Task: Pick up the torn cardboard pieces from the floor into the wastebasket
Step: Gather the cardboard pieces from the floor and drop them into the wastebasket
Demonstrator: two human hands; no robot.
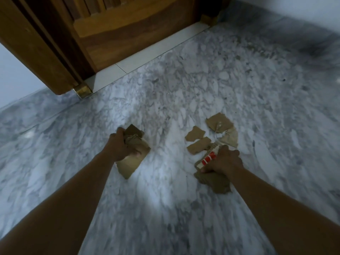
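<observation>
Torn brown cardboard pieces lie on the grey marble floor. My left hand (120,146) grips a bunch of cardboard pieces (131,162), its fingers curled round them. My right hand (225,161) holds another stack of cardboard (214,181), one piece of which carries a red and white print (207,160). Just beyond my right hand, three loose pieces rest on the floor: a small one (195,133), a second one (197,147) and a larger one (219,123) with a pale torn part beside it (230,138). No wastebasket is in view.
A wooden door (128,30) and its frame stand at the back left, with a brass foot (83,91) at the frame's base and a white threshold strip (147,54). A pale wall runs along the right back.
</observation>
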